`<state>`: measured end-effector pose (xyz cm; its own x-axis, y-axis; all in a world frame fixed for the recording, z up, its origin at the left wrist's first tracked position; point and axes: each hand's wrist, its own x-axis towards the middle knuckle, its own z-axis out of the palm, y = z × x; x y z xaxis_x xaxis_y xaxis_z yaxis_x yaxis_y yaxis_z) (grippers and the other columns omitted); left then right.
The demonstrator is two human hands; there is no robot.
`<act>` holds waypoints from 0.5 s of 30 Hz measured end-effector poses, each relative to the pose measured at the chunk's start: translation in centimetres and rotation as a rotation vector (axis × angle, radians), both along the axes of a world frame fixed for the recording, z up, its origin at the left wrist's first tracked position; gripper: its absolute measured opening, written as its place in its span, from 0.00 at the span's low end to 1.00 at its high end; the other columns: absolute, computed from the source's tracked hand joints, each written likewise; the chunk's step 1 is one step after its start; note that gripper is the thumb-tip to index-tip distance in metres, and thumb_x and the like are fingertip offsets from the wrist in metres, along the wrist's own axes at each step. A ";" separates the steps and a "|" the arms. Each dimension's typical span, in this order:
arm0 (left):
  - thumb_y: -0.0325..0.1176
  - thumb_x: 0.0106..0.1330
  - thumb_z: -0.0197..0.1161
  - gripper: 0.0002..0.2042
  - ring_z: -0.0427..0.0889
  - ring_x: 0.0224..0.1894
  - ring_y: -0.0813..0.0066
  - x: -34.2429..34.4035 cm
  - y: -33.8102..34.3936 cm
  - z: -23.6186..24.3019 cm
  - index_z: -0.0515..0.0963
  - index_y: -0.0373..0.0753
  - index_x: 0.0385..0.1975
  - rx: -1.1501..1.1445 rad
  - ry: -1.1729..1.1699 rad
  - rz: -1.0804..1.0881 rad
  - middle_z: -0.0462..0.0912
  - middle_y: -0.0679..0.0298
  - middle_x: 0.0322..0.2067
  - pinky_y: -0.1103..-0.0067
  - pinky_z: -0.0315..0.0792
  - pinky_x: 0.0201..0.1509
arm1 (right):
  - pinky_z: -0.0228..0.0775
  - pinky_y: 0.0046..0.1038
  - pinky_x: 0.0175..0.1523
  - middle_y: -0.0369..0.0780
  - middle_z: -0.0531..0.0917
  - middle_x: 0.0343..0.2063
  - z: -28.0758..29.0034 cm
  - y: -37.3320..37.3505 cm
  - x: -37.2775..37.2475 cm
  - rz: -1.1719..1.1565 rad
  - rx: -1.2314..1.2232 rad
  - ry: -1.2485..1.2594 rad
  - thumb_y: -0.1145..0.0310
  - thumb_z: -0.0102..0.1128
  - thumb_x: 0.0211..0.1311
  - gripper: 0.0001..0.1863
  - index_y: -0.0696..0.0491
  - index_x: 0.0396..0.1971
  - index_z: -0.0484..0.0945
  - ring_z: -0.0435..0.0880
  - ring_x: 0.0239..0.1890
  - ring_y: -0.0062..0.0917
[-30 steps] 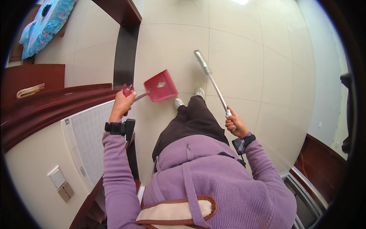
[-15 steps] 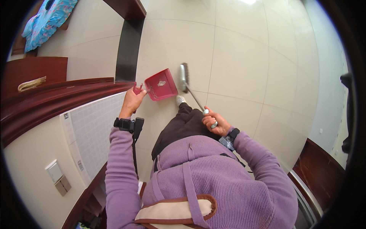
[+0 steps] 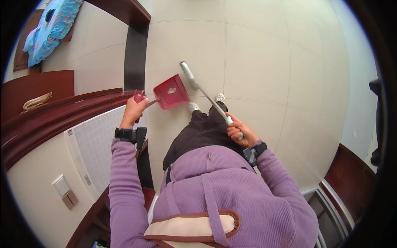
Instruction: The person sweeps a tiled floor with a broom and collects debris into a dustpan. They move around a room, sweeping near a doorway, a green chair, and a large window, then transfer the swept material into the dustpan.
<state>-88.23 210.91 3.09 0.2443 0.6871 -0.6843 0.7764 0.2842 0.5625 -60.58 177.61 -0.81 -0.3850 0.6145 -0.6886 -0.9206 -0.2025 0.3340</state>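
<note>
My left hand is closed on the handle of a red dustpan, whose pan is down by the floor ahead of my feet. A small pale scrap shows in the pan. My right hand grips the pale green end of a long metal broom handle. The broom head, pale with dark bristles, is just beyond the pan's upper right edge, near the floor. My shoes are below and right of the pan.
Tiled floor spreads ahead and right. At left are a dark wooden door frame, a red-brown rail, a wall switch and, farther off, a bed with blue cover. Red-brown furniture stands at lower right.
The broom head swung leftward to the pan's side, then moved slightly up and left. My right hand shifted left from a second ago. My left hand moved right, then back.
</note>
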 end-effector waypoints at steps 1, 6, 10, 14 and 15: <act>0.39 0.57 0.63 0.12 0.72 0.18 0.80 -0.1 -0.5 0.1 0.76 0.38 0.34 0.035 0.015 -0.006 0.74 0.69 0.20 0.81 0.67 0.20 | 0.52 0.10 0.15 0.29 0.56 0.19 0.3 -0.2 1.1 0.003 -0.037 -0.073 0.78 0.39 0.67 0.29 0.34 0.64 0.57 0.55 0.16 0.09; 0.38 0.58 0.62 0.12 0.72 0.15 0.80 -2.9 -3.3 1.4 0.76 0.35 0.33 0.044 0.053 0.198 0.75 0.67 0.18 0.81 0.66 0.17 | 0.48 0.09 0.16 0.27 0.54 0.18 1.6 -1.9 7.6 0.050 -0.096 -0.379 0.78 0.41 0.66 0.31 0.33 0.65 0.55 0.53 0.16 0.09; 0.36 0.60 0.61 0.09 0.70 0.15 0.82 -6.8 -6.3 3.8 0.74 0.37 0.32 -0.009 0.033 0.448 0.73 0.68 0.17 0.84 0.64 0.15 | 0.50 0.13 0.16 0.28 0.57 0.17 -0.9 -0.7 13.7 0.122 -0.110 -0.608 0.80 0.46 0.63 0.38 0.33 0.68 0.44 0.54 0.14 0.10; 0.34 0.62 0.60 0.07 0.68 0.16 0.84 -10.5 -10.0 5.9 0.71 0.40 0.29 -0.034 0.020 0.702 0.66 0.72 0.14 0.85 0.63 0.16 | 0.55 0.16 0.15 0.30 0.60 0.16 -5.6 4.3 17.6 0.162 -0.174 -0.737 0.80 0.45 0.63 0.36 0.34 0.64 0.44 0.59 0.14 0.13; 0.34 0.62 0.60 0.07 0.67 0.16 0.84 -11.2 -10.7 5.9 0.71 0.40 0.28 -0.048 0.004 0.758 0.65 0.73 0.14 0.86 0.63 0.16 | 0.57 0.16 0.15 0.32 0.62 0.18 -6.6 5.7 18.4 0.106 -0.213 -0.657 0.81 0.45 0.63 0.31 0.36 0.59 0.49 0.61 0.14 0.14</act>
<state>-99.45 200.18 9.01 -0.2855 0.6354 -0.7175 0.3604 0.7649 0.5340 -42.21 183.32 -7.37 0.1020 0.4225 -0.9006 -0.9242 -0.2947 -0.2429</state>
